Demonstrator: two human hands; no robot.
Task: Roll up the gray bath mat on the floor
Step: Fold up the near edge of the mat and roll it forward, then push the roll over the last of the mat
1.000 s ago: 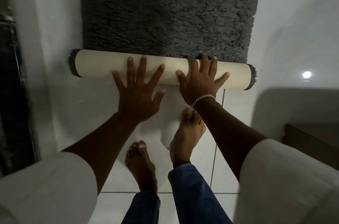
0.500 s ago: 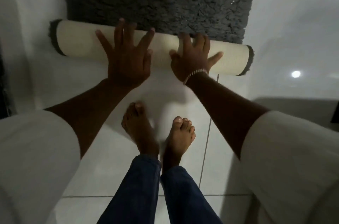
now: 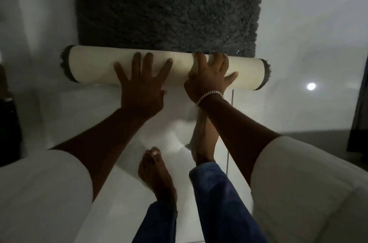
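The gray shaggy bath mat lies flat on the white tiled floor, and its far edge is in view. Its near part is wound into a roll with the cream ribbed backing outward and gray pile showing at both ends. My left hand lies flat on the middle of the roll, fingers spread. My right hand, with a chain bracelet at the wrist, sits right of it. Its fingers curl over the top of the roll and its thumb rests on the near side.
My bare left foot and right foot stand on the tiles just behind the roll, the right one further forward. A dark object stands at the left edge and a dark panel at the right. A grout line runs under my right arm.
The roll has moved further over the flat pile and looks thicker. My right fingers went from flat to curled over its top. My right foot stepped forward; the mat's far edge came into view.
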